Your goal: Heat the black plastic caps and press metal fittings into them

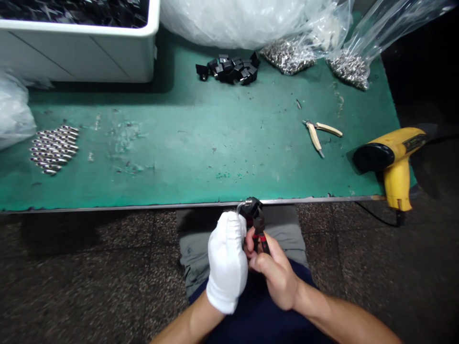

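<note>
gloved l hand point(227, 263) has fingers clamped on blk part point(252, 207) by bench point(179, 143) edge, r hand point(276, 279) fingers wrapped round pliers point(260, 234); prob. mid plier work, next move needs steady hold.

tabletop point(172, 153) well lit, floor point(89, 286) dim; shadow beside white bin point(82, 55); slight blur overall.

Head view looks down, seemingly near hands point(227, 263).
</note>
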The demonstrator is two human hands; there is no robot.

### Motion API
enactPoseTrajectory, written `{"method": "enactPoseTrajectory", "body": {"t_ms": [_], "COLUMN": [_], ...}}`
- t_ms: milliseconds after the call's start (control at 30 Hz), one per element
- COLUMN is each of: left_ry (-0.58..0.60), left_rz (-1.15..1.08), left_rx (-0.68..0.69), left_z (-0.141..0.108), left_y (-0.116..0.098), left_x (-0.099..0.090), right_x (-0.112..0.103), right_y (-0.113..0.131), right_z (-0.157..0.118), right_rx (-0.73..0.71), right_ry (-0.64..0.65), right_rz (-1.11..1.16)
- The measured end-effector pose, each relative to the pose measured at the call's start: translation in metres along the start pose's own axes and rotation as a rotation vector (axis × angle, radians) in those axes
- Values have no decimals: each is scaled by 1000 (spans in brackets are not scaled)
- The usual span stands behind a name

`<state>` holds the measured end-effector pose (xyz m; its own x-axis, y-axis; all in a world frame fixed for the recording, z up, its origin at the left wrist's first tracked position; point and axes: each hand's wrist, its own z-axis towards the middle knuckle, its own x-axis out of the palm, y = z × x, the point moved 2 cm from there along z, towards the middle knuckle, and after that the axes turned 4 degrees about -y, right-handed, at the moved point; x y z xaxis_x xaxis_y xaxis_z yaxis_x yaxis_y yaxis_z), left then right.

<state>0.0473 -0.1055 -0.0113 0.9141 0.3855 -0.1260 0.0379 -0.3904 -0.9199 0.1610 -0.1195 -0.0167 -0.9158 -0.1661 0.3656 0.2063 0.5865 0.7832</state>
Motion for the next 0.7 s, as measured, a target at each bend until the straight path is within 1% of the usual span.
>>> {"method": "enactPoseTrajectory", "body": {"t_ms": [267,400,467,567,633,700], "left_ry": [-41,-29,-21,47,103,129], "left_rz": [-47,-78,-88,-52,-40,-25], "left_rx": [-55,-78,-67,-29,-59,-114], "left_z": [-3,-3,-3,-1,2,5], "left_y": [-10,-10,-10,-9,-7,-4], "left_x": [6,7,6,0,-5,-11], "right_x": [11,6,1,-8,-15,-23], "right_y": [6,6,6,11,17,24], "right_z": [0,0,1,3,6,8], "right_rx": [-67,-57,-47,-69,-103,-115], "right_ry": [-18,-7,7,37,53,76], "right_rz": [28,-13,-41,-161,-291,-411]}}
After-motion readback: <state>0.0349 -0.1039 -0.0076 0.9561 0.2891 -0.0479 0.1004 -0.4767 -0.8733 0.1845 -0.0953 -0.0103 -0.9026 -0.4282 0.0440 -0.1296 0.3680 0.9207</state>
